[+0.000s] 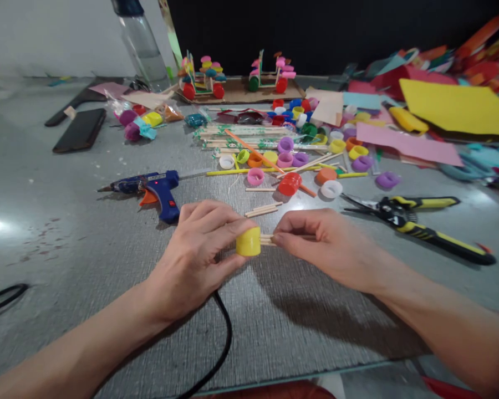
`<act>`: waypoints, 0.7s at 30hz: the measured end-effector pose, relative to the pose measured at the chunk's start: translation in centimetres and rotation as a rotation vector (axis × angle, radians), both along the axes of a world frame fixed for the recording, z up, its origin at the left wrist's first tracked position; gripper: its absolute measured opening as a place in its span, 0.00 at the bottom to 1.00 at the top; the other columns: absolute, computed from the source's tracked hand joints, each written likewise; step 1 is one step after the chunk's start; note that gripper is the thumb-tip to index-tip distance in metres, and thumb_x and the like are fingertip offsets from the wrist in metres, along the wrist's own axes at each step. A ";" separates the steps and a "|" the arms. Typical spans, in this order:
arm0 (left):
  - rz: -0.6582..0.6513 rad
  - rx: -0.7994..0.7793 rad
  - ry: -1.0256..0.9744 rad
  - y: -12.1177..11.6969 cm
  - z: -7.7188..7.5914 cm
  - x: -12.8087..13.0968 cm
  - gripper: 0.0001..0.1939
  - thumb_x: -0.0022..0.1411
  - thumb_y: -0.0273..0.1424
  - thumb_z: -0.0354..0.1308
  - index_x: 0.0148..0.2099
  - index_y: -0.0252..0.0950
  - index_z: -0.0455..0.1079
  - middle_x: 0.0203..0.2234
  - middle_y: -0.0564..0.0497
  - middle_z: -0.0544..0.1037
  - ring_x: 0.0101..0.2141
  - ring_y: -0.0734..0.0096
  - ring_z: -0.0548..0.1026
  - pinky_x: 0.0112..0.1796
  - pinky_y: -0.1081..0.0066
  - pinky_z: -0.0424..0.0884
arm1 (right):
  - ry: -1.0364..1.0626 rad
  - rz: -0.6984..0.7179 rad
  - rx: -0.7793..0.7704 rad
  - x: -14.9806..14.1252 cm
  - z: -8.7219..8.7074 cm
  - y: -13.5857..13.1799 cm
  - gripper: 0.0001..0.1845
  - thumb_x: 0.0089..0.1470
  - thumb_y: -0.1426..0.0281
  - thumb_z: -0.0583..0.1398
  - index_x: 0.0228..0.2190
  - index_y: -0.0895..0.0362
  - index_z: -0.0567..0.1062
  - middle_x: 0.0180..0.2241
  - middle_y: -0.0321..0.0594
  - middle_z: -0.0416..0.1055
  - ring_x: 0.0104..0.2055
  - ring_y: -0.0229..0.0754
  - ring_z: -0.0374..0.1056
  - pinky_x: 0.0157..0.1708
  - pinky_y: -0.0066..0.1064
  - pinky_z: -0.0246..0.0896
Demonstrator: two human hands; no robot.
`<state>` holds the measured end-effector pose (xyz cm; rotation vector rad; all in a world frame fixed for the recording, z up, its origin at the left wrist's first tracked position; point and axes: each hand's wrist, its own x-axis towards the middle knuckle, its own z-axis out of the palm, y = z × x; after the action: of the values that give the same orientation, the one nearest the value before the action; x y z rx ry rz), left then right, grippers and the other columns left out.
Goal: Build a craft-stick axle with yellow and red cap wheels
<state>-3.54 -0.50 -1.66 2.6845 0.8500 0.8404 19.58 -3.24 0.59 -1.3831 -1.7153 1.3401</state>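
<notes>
Between the thumb and fingers of my left hand point(203, 249) is a yellow bottle cap point(248, 242), held on its side above the table. My right hand point(316, 238) pinches a few thin wooden sticks point(266, 240), whose left ends meet the cap's right side. Whether they are fixed to it I cannot tell. Just beyond my hands lie several short cut sticks point(264, 210). A red cap piece point(290, 184) with an orange stick sits farther back. To the left is a blue hot glue gun point(160, 188) on its side.
Yellow-and-black cutters point(403, 216) lie at right, blades toward my right hand. Loose caps, packed chopsticks point(249, 136) and coloured paper point(453, 108) spread behind. Two small toy cars stand on cardboard point(237, 91) at the back, near a water bottle point(139, 47). A black cable point(228, 332) crosses the near side.
</notes>
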 end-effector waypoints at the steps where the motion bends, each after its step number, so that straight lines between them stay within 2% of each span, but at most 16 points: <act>1: -0.003 -0.003 -0.003 0.0 0.0 0.0 0.16 0.67 0.27 0.62 0.55 0.42 0.71 0.44 0.51 0.79 0.47 0.60 0.73 0.48 0.57 0.62 | -0.004 0.002 0.000 0.0 0.0 0.0 0.12 0.59 0.68 0.59 0.24 0.56 0.71 0.22 0.29 0.60 0.25 0.34 0.54 0.25 0.30 0.48; 21: -0.004 -0.044 -0.004 0.0 -0.1 0.1 0.14 0.67 0.28 0.63 0.54 0.39 0.72 0.44 0.50 0.79 0.48 0.60 0.72 0.49 0.58 0.62 | 0.037 0.012 -0.091 0.2 -0.5 0.6 0.12 0.56 0.63 0.61 0.25 0.55 0.71 0.18 0.26 0.56 0.21 0.33 0.48 0.22 0.31 0.43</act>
<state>-3.47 -0.50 -1.73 2.6455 0.8520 0.8159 19.79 -2.68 0.12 -1.3913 -1.6596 1.4577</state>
